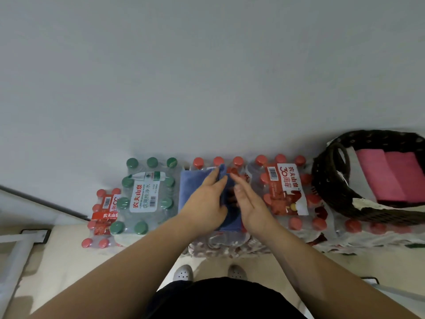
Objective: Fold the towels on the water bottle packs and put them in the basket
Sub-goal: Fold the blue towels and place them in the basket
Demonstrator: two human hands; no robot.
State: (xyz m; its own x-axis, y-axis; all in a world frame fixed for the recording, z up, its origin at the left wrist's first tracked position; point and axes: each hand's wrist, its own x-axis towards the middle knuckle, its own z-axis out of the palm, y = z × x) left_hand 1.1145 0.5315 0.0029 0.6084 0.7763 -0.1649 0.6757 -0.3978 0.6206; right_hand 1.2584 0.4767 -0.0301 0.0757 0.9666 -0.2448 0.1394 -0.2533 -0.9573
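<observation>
A blue towel lies on the middle pack of red-capped water bottles. My left hand rests on the towel and holds its raised right flap, whose edge curls over my fingertips; my thumb is hidden. My right hand stands edge-on just right of the flap, fingers straight, holding nothing. At the far right, a dark woven basket sits on another pack and holds folded pink towels.
A green-capped bottle pack stands left of the towel, with a small red-capped pack further left. A red-capped pack lies between the towel and the basket. A wall rises behind. A pale metal frame stands on the floor at left.
</observation>
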